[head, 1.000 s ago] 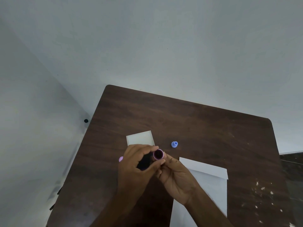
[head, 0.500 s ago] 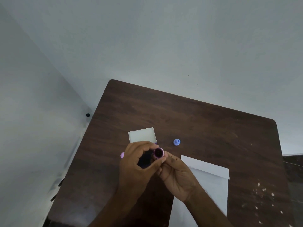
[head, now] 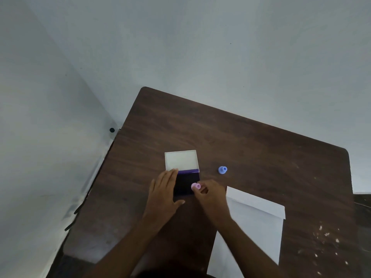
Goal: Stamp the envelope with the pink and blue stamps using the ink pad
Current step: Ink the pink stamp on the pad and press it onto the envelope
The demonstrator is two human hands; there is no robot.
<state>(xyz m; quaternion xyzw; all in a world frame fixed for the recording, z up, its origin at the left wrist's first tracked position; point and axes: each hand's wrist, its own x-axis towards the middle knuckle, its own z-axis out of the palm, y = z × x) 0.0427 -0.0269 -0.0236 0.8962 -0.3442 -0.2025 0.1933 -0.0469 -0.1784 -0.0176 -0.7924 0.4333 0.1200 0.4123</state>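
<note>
While right hand pinches pink stamp, one blue stamp, one envelope

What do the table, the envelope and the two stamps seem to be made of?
Table: dark wood or wood-look laminate, matt, visible grain.
Envelope: white paper, flat, with a folded flap.
Pink stamp and blue stamp: probably moulded plastic, smooth and evenly coloured.

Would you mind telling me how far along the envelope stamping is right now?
Early stage. Done: the ink pad lies open, lid folded back. In hand: the right hand pinches the pink stamp at the pad's edge while the left hand rests flat beside it. Left: the envelope shows no marks, and the blue stamp stands untouched.
</note>
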